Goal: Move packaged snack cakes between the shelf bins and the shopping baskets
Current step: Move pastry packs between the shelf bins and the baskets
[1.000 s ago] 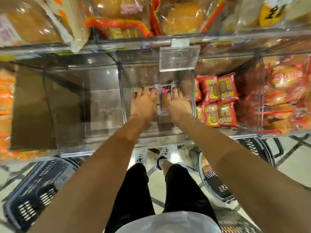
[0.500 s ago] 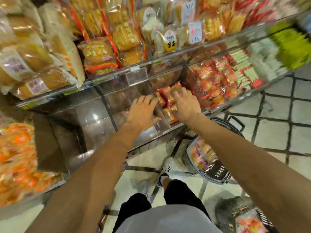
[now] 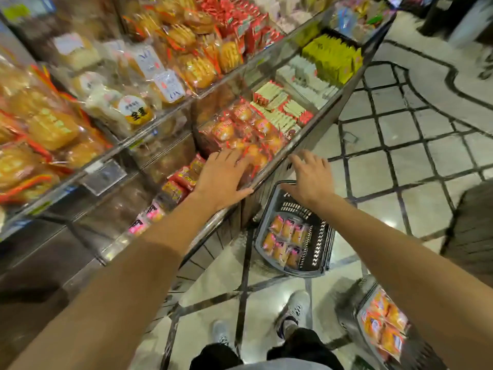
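The snack cakes [image 3: 285, 240] are wrapped in glossy clear film. The basket [image 3: 318, 244] is made of dark slotted plastic. The floor tiles [image 3: 416, 158] are polished to a shine.

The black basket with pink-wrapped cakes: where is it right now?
In the head view, the black basket sits on the tiled floor right of centre, beside the shelf front, below the right hand.

A floor [image 3: 416, 145] of pale glossy tiles fills the right and lower part of the frame, crossed by dark lines that make a diamond grid. Near the upper right a dark curved band [image 3: 453, 84] runs over a lighter part of the floor. Soft reflections of light lie on the tiles at lower centre. A metal shelf unit [image 3: 314, 113] goes diagonally from lower left to upper right, with a shiny front rail. At the top right corner stands something dark and blurred.
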